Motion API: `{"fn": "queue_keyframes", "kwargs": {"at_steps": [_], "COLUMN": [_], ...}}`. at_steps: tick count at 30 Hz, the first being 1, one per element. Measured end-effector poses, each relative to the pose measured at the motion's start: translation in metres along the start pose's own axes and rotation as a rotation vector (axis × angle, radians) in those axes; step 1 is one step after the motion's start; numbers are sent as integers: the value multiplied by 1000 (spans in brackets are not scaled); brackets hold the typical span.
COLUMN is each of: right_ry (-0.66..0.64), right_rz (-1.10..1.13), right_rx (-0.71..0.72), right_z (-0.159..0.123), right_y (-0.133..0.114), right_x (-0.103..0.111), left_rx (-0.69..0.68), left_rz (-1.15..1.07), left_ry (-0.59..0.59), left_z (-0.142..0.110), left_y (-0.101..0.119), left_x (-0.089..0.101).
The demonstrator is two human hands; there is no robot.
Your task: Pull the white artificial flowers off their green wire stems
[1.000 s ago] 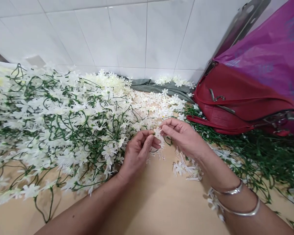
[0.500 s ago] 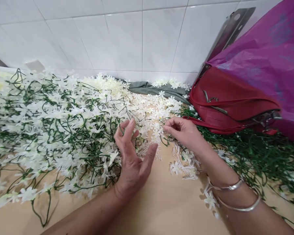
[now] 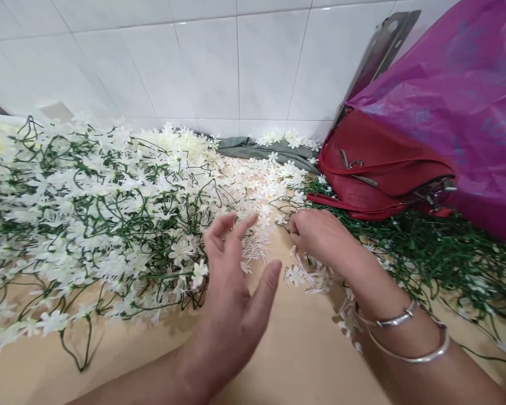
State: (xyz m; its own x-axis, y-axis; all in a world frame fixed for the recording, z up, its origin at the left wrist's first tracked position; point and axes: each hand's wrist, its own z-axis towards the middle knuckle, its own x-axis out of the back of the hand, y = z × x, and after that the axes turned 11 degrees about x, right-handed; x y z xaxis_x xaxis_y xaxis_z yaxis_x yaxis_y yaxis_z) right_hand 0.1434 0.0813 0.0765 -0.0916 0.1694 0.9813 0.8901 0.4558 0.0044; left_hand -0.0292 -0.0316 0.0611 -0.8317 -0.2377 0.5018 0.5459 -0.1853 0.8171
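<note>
My left hand hovers above the table with thumb and fingers apart, holding nothing I can see. Beside it on the left spreads a large pile of artificial white flowers on green stems. My right hand is bent downward with its fingers curled together; whatever is in them is hidden. Just beyond both hands lie loose white blossoms and a small bunch of thin white stamens. More stamens and petals rest below my right hand.
A red handbag stands at the right on a heap of green stems, a purple plastic bag behind it. Grey-green cloth lies along the tiled wall. The tabletop is tan.
My right hand has turned downward and its fingertips have dropped out of sight. The left hand's fingers have shifted slightly right, over the stamens. The whole view has moved a little.
</note>
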Motion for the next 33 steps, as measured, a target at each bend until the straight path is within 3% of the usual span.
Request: {"fn": "queue_keyframes", "kwargs": {"at_steps": [4, 7, 9, 12, 17, 20, 24, 29, 33], "right_ry": [2, 17, 48, 135, 510, 703, 867, 1003, 975], "right_rz": [1, -1, -5, -2, 165, 378, 762, 1299, 1444], "right_rx": [-13, -2, 5, 16, -14, -48, -158, -172, -137], "right_z": [-2, -1, -3, -17, -53, -70, -79, -71, -61], "right_y": [4, 3, 3, 9, 21, 21, 12, -8, -22], "right_x": [0, -3, -3, -2, -11, -21, -27, -30, -48], "left_rx": [-146, -157, -134, -138, -124, -130, -175, -250, -121], "left_rz": [-39, -20, 11, 16, -17, -32, -80, -302, -515], "left_ry": [-242, -389, -324, -113, -55, -47, -65, -124, -288], "left_z": [-23, -17, -2, 27, 57, 60, 53, 38, 36], "left_y": [-4, -19, -32, -49, -69, -71, -61, -46, -47], "left_x": [-26, -53, -67, -72, -67, -69, -70, -61, -59]}}
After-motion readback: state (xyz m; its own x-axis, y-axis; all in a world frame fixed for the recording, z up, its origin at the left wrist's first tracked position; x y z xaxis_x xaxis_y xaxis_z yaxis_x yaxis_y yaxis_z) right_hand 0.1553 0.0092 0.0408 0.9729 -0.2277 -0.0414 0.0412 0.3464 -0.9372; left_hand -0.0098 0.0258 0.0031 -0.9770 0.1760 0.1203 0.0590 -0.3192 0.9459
